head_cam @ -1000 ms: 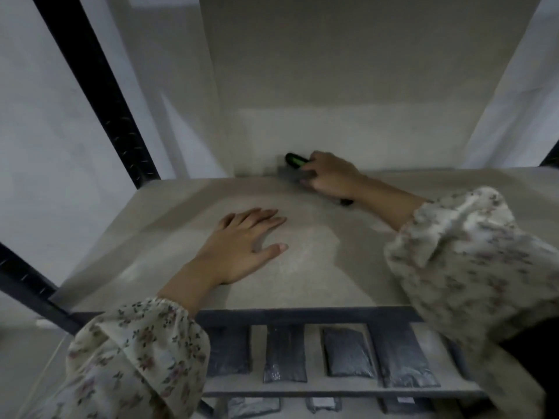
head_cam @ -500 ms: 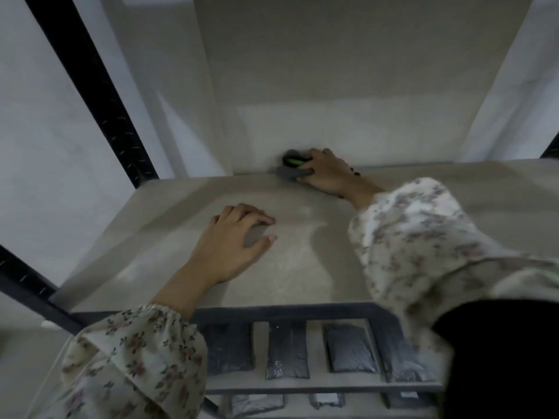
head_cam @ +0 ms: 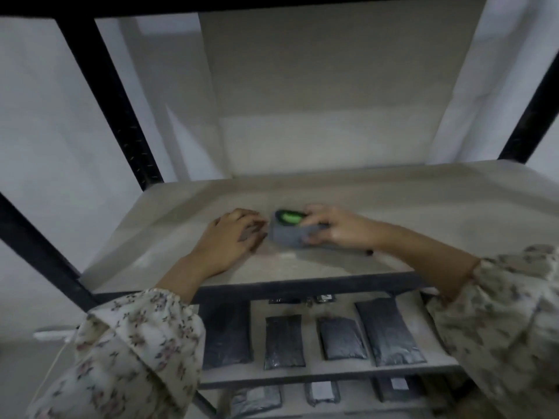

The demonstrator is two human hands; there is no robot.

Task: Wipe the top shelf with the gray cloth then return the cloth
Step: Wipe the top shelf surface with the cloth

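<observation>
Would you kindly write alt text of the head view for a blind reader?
The right hand grips a gray cloth on the top shelf, a green object by it; the left hand rests just beside. Dark packets lie on the lower shelf.

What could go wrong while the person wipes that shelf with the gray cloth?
1. The right hand grips the gray cloth with a green-and-black thing against it; a sweep might shove that thing along the top shelf.
2. The cloth is not far from the front edge, so dust could drop onto the dark packets below.
</observation>
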